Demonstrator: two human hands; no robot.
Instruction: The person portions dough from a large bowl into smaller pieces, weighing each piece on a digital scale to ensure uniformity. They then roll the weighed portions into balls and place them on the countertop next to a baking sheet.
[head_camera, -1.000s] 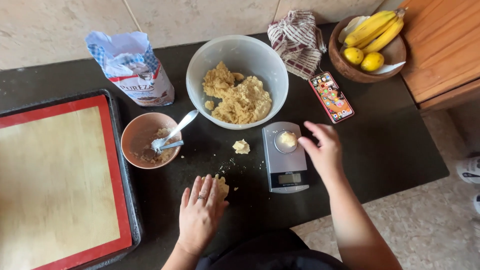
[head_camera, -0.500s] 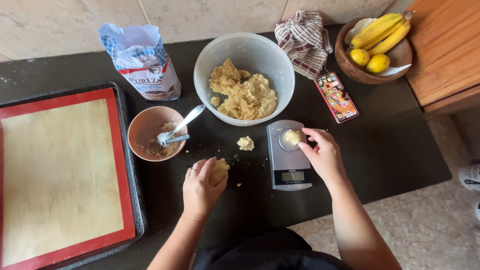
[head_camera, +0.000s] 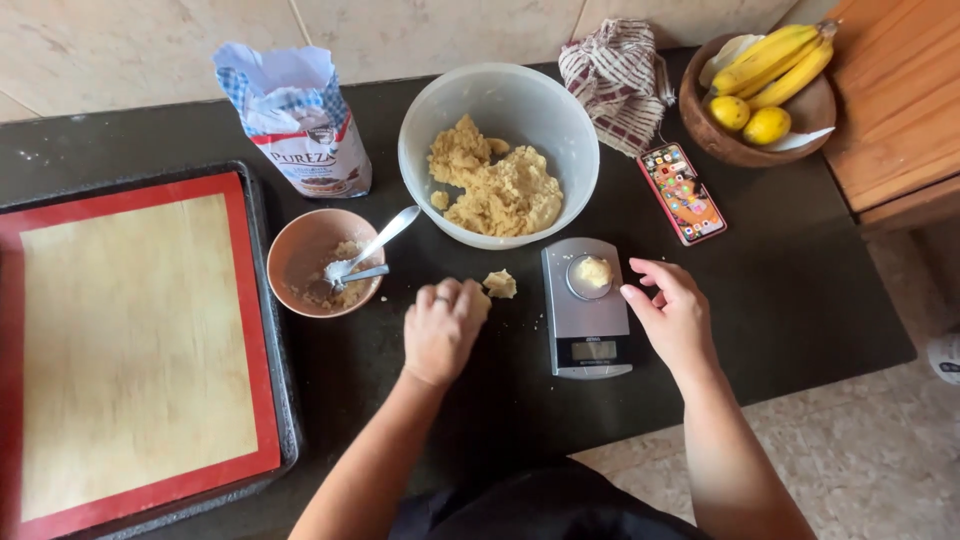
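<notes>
My left hand (head_camera: 441, 330) is curled over a lump of pale dough (head_camera: 480, 300) on the black counter, fingers closed around it. A smaller dough scrap (head_camera: 500, 284) lies just to its right. My right hand (head_camera: 672, 312) hovers with fingers apart beside a small grey kitchen scale (head_camera: 585, 308), holding nothing. A round dough piece (head_camera: 594, 271) rests on the scale's pan. Behind them a large white bowl (head_camera: 500, 90) holds crumbly dough (head_camera: 495, 185).
A brown bowl (head_camera: 300, 250) with two spoons stands left of my left hand. A baking tray with a red-edged mat (head_camera: 130, 350) fills the left side. A flour bag (head_camera: 295, 125), a striped cloth (head_camera: 620, 80), a phone (head_camera: 686, 193) and a fruit bowl (head_camera: 725, 145) line the back.
My left hand went from flat on the counter to closed around the dough lump and shifted toward the bowl. My right hand drew back from the scale's pan, leaving the dough piece there.
</notes>
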